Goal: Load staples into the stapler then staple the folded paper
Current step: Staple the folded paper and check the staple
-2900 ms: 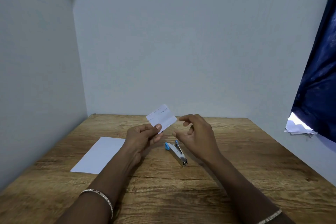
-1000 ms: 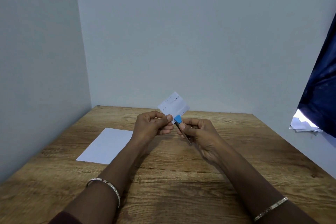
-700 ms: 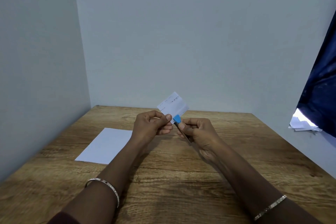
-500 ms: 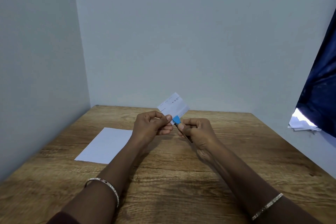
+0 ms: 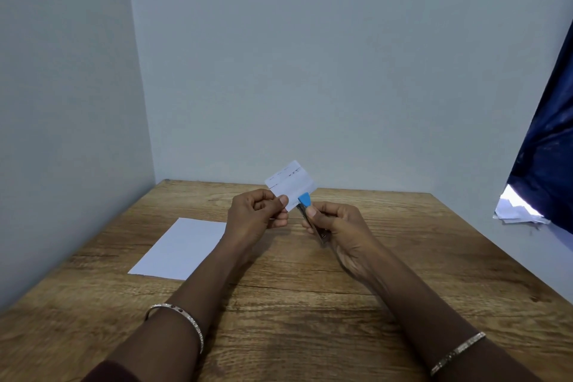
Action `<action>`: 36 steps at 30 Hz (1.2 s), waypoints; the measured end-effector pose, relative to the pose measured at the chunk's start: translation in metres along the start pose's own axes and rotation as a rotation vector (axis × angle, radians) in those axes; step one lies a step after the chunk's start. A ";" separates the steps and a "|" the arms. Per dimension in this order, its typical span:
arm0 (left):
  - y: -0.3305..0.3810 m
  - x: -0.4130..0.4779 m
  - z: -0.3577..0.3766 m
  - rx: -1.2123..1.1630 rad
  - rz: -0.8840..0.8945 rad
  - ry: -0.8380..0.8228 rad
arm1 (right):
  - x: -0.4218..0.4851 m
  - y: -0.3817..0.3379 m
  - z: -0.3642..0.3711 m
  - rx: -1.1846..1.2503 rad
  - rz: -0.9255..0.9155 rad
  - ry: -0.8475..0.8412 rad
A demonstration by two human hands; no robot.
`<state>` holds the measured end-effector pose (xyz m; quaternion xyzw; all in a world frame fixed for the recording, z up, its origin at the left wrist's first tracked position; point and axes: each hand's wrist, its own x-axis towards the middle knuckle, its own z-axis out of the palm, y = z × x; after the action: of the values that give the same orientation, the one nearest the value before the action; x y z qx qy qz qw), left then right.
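Note:
My left hand (image 5: 257,214) pinches the lower left corner of a small folded white paper (image 5: 291,183), held upright above the table. Several small dark marks run along the paper's upper edge. My right hand (image 5: 338,223) grips a small metal stapler (image 5: 310,215) with a blue tip. The blue tip sits against the paper's lower right edge, beside my left thumb. Most of the stapler's body is hidden in my right fist.
A flat white sheet (image 5: 183,246) lies on the wooden table (image 5: 310,304) to the left of my arms. Pale walls close the left and far sides. A dark blue curtain (image 5: 548,146) and a pile of white papers (image 5: 517,211) are at the right.
My right hand has picked the stapler up from the table and brought its blue tip to the paper's lower edge. Over the last second both hands stay nearly still.

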<state>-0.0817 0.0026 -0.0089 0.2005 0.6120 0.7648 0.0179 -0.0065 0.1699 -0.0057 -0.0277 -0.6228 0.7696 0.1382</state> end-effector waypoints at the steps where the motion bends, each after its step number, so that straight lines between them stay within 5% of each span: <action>1: 0.000 0.000 0.000 0.002 0.002 0.000 | 0.000 -0.001 0.000 0.000 0.001 0.005; 36: -0.001 0.000 0.008 -0.028 -0.046 -0.076 | 0.002 0.000 -0.003 0.006 0.037 0.016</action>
<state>-0.0797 0.0104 -0.0084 0.2151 0.6047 0.7644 0.0615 -0.0080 0.1731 -0.0056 -0.0449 -0.6189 0.7735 0.1287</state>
